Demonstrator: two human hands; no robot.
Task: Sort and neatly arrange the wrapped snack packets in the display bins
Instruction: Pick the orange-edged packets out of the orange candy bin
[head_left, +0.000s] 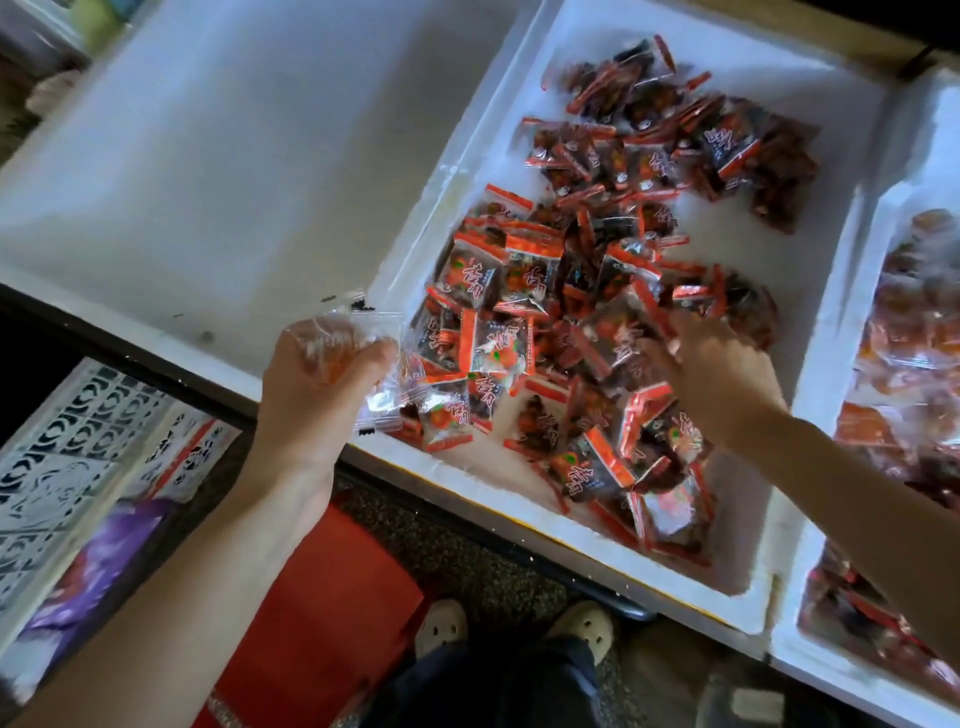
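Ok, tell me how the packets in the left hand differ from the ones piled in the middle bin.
The left-hand packets have clear wrappers; the bin packets are printed red and black. The left-hand packets are a handful gripped by the left hand; the bin packets lie loose in a bigger heap in the middle bin. Both are small sealed packets.

On my feed the left hand (322, 379) and right hand (722, 374) are bare, forearms too. Lower down I see dark trousers (498, 686) and pale cream clogs (441, 626) with small holes on the toes.
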